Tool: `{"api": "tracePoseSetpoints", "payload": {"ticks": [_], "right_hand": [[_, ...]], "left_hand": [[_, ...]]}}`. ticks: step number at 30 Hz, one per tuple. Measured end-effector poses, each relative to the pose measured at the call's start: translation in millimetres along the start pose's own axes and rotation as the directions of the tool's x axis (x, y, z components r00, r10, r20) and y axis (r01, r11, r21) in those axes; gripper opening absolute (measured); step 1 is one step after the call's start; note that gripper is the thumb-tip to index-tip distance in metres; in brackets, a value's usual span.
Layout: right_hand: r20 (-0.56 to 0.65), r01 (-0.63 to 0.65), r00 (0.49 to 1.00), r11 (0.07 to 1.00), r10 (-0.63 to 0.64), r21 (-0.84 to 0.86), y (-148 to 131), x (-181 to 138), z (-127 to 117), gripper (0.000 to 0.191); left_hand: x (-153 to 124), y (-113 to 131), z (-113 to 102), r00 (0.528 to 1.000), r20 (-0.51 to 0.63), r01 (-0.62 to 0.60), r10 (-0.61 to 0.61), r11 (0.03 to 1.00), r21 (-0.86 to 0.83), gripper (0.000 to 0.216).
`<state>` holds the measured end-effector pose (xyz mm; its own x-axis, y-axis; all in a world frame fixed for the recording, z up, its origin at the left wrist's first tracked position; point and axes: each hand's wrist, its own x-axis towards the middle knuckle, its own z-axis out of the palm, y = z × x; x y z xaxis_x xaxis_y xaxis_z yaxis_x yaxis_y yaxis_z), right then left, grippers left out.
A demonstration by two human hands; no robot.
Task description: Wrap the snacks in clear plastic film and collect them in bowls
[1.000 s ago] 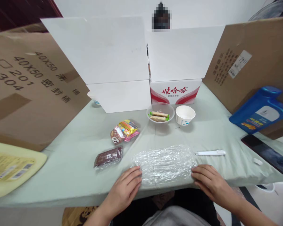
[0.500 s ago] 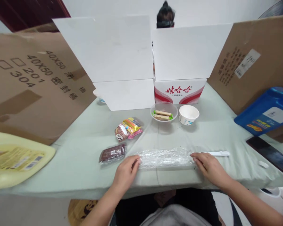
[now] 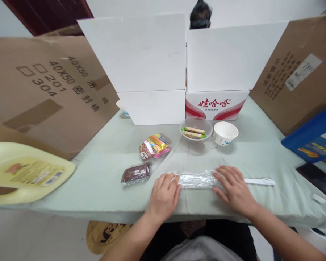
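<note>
A crumpled strip of clear plastic wrap [image 3: 197, 179] lies across the pale green table [image 3: 103, 181] near its front edge. My left hand [image 3: 165, 192] rests flat on the strip's left end, fingers stretched out. My right hand [image 3: 232, 186] lies flat over its right end, fingers spread. Neither hand grips anything. Just left of my left hand sits a brown wrapped snack [image 3: 136, 173].
Behind are a pile of colourful snack packets [image 3: 154, 145], a clear bowl with wafer bars [image 3: 195, 128], a white paper cup [image 3: 225, 132] and a white utensil [image 3: 259, 181]. Cardboard and white boxes wall the table. A yellow jug [image 3: 24, 172] lies left, a blue jug [image 3: 313, 136] right. A person's head shows behind.
Both hands have pushed forward across the table, and the plastic wrap has been rolled or pressed from a wide sheet into a narrow strip farther from the edge.
</note>
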<state>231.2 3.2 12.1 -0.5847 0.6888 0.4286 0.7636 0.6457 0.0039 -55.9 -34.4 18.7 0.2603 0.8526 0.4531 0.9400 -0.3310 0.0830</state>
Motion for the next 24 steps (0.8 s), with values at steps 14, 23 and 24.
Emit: {"api": "tracePoseSetpoints", "payload": {"ticks": [14,23,24], "right_hand": [[0.173,0.09,0.977,0.979,-0.122,0.184,-9.2,-82.1,-18.3,0.044],[0.105,0.197,0.967,0.941,-0.233,0.274,-33.0,-88.2,-63.6,0.03],[0.128,0.189,0.961,0.922,-0.244,0.338,-34.6,-81.0,-70.8,0.03]], "left_hand": [[5.6,20.9,16.0,0.959,0.268,0.086,-0.088,0.996,0.02,0.047],[48.0,49.6,36.3,0.903,0.332,-0.205,0.271,0.954,-0.221,0.048],[42.7,51.3,31.9,0.918,0.286,-0.211,0.274,0.95,-0.232,0.046]]}}
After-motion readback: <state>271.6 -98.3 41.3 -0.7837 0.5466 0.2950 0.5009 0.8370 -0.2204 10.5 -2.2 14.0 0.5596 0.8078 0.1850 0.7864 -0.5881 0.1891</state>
